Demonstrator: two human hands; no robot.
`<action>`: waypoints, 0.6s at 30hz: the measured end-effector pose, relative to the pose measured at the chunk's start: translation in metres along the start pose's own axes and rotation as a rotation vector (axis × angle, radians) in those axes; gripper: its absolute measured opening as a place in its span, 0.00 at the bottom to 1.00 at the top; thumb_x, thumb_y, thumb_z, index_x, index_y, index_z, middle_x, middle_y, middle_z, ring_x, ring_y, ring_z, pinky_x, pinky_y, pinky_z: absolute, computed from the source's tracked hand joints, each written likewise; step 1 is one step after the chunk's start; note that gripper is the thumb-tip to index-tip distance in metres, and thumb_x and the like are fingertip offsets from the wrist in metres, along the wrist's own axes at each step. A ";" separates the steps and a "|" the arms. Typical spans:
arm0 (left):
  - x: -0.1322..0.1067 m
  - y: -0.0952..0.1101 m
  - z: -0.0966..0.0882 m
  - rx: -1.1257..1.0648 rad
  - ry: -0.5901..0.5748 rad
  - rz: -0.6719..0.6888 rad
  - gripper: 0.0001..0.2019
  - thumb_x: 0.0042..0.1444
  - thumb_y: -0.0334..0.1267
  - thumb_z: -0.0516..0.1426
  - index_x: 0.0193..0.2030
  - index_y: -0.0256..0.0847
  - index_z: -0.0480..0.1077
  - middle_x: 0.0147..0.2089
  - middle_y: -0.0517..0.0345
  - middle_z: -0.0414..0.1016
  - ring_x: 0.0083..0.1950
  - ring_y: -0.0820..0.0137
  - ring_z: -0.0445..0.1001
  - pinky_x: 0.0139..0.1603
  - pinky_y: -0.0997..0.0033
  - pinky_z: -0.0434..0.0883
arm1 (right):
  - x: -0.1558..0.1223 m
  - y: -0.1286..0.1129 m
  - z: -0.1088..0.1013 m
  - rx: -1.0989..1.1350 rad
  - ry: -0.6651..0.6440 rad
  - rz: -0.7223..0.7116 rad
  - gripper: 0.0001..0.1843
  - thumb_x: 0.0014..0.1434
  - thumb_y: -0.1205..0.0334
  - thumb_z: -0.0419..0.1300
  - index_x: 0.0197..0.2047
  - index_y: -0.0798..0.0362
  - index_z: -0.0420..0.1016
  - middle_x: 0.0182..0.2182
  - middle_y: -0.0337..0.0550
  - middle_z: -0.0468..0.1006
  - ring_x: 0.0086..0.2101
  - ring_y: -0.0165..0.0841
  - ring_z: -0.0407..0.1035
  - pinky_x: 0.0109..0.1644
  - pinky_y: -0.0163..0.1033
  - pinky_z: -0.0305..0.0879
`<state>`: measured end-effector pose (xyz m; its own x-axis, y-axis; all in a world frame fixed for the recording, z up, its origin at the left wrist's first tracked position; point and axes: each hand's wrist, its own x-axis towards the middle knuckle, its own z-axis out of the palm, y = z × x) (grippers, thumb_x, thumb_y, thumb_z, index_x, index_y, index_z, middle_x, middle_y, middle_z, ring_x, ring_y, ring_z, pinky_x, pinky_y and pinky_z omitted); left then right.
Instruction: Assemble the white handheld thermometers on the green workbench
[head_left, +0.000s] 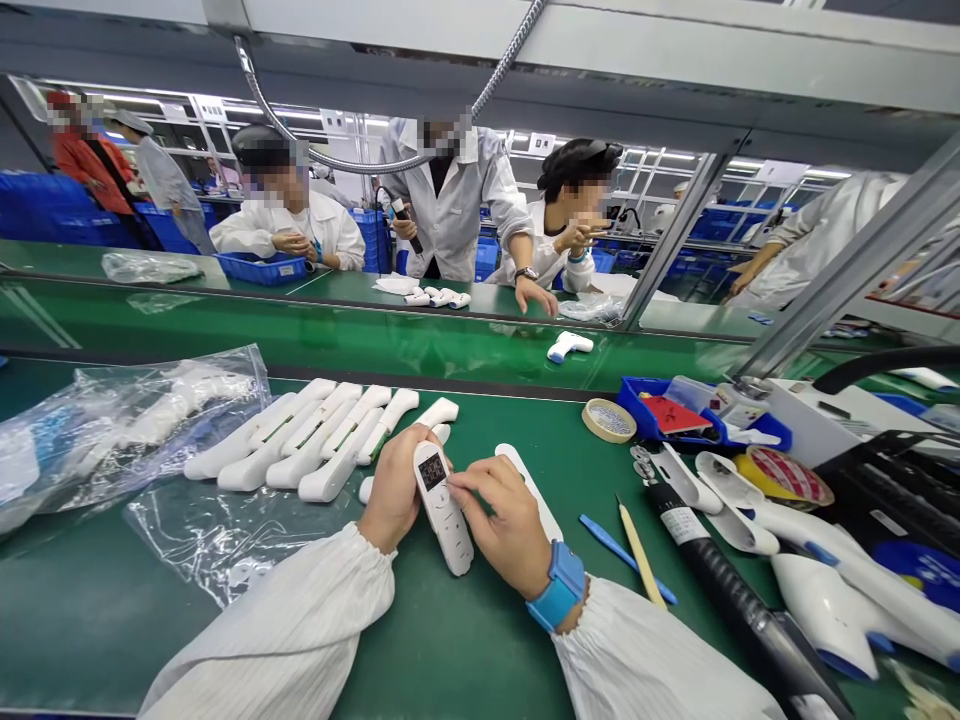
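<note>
your slim white plastic handheld unit w/ small dark display is in your l hand, tilted over the green work surface, display end pointing away from you. l grip = fingers wrapped round its l side, closed on it. r hand: thumb + fingertips bunched at the unit's face, just below the display; can't tell if they're pinching smth small or only touching. blue wristband on your r wrist. just beyond r hand: long white rounded plastic strip. to l, near: row of white plastic handle-shaped housings, crumpled clear plastic film below. to r: flat blue plastic stick + pale yellow pointed stick, crossing. farther: cream tape roll beside blue plastic bin.
</note>
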<state>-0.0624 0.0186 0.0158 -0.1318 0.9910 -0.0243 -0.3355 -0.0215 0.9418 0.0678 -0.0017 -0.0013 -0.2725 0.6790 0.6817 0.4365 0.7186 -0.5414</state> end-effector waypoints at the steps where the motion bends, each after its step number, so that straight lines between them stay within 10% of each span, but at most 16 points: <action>1: 0.000 0.000 0.000 0.002 0.004 0.008 0.12 0.48 0.37 0.48 0.17 0.39 0.61 0.16 0.62 0.65 0.20 0.74 0.63 0.22 0.75 0.61 | 0.000 0.000 0.000 -0.008 -0.008 -0.009 0.07 0.58 0.69 0.54 0.36 0.51 0.73 0.30 0.44 0.72 0.33 0.34 0.64 0.35 0.41 0.64; 18: 0.003 -0.004 -0.002 0.062 0.015 0.042 0.13 0.50 0.38 0.48 0.17 0.40 0.61 0.16 0.62 0.65 0.20 0.73 0.63 0.22 0.74 0.61 | -0.003 0.004 0.003 0.007 0.028 0.020 0.07 0.58 0.67 0.54 0.39 0.50 0.72 0.31 0.43 0.70 0.34 0.34 0.65 0.34 0.41 0.65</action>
<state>-0.0636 0.0212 0.0115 -0.1588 0.9873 0.0112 -0.2710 -0.0545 0.9610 0.0675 -0.0004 -0.0076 -0.2396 0.6893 0.6837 0.4357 0.7057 -0.5588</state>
